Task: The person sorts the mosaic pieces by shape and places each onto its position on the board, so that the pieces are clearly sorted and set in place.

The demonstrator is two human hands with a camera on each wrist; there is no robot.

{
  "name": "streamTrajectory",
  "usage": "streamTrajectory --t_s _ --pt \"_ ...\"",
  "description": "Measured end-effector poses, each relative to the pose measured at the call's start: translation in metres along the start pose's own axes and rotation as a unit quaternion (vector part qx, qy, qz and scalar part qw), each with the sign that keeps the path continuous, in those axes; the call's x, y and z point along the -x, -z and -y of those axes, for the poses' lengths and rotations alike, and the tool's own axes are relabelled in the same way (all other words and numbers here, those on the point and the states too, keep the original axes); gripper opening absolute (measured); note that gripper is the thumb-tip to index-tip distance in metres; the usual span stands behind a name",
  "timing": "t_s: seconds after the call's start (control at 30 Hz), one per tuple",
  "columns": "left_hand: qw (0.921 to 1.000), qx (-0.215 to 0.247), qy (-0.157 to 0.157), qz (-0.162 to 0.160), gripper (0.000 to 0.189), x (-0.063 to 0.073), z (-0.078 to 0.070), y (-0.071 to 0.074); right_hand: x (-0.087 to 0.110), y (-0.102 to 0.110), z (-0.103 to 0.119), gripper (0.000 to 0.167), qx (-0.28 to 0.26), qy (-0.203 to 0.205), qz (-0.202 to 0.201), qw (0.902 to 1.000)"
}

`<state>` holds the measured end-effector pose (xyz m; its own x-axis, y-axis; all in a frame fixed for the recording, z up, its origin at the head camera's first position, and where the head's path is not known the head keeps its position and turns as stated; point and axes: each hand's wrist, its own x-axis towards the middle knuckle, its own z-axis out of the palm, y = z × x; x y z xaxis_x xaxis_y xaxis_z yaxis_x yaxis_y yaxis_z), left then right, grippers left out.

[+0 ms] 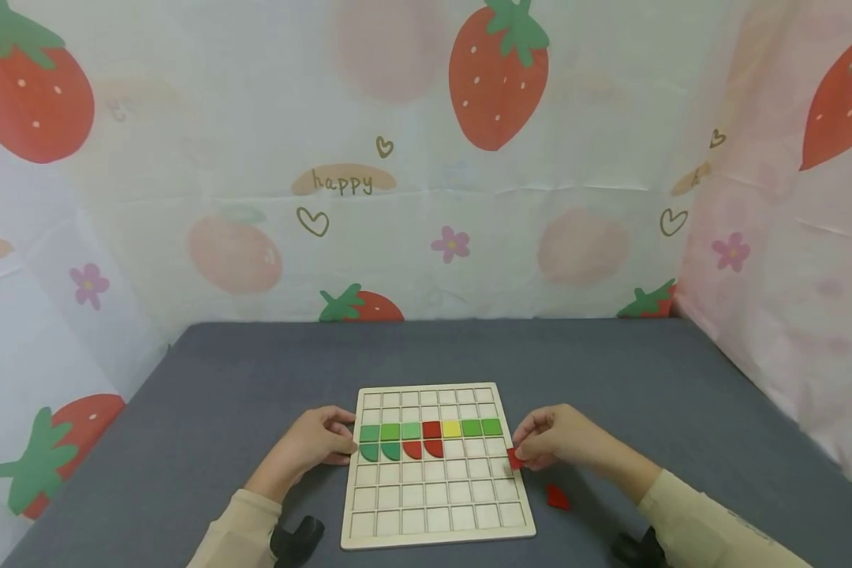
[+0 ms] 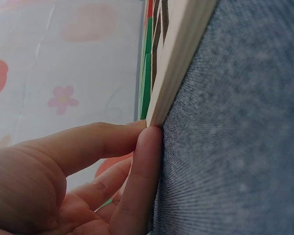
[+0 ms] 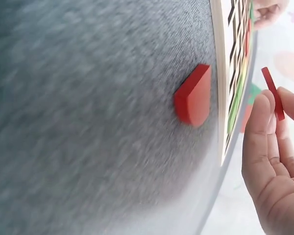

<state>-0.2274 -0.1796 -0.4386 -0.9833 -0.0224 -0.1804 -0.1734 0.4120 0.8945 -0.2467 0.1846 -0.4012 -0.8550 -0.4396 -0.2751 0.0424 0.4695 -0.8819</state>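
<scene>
A pale wooden grid board point(image 1: 436, 544) lies on the grey tabletop. My left hand point(image 1: 317, 440) holds its left edge, with thumb and a finger point(image 2: 148, 147) against the side. Between thumb and fingers my right hand point(image 1: 564, 442) pinches a thin red tile point(image 3: 273, 93), raised near the board's right edge. A second red tile point(image 1: 557, 497), with one curved side, lies loose to the right of the board. One board row has green, red and yellow square tiles point(image 1: 451, 428); below it sit green and red tiles with a curved side point(image 1: 412, 450), at the left.
Grey cloth point(image 1: 255, 371) covers the table. Behind and at the sides hangs a white curtain point(image 1: 412, 260) printed with strawberries and flowers. A black wrist device point(image 1: 297, 540) is by the left sleeve, another point(image 1: 639, 548) by the right sleeve.
</scene>
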Motion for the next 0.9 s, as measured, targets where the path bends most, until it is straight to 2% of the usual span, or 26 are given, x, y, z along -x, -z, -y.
streamTrajectory --t_s 0.17,0.47,0.6,0.9 --pt "1.0 -0.002 0.002 -0.002 0.049 0.001 -0.001 -0.001 -0.006 -0.007 0.004 0.033 0.014 0.015 0.015 0.9997" --pt "1.0 0.0 0.003 0.002 0.049 0.0 -0.001 -0.001 -0.014 -0.017 0.009 0.026 0.029 0.022 0.028 0.9989" --pt "1.0 -0.002 0.004 -0.002 0.049 -0.001 0.0 -0.001 -0.018 -0.02 0.01 0.023 0.015 0.013 0.013 0.9997" --pt "1.0 0.001 0.006 -0.006 0.048 -0.001 0.0 -0.001 -0.03 -0.027 0.016 0.018 -0.01 -0.016 -0.054 0.9983"
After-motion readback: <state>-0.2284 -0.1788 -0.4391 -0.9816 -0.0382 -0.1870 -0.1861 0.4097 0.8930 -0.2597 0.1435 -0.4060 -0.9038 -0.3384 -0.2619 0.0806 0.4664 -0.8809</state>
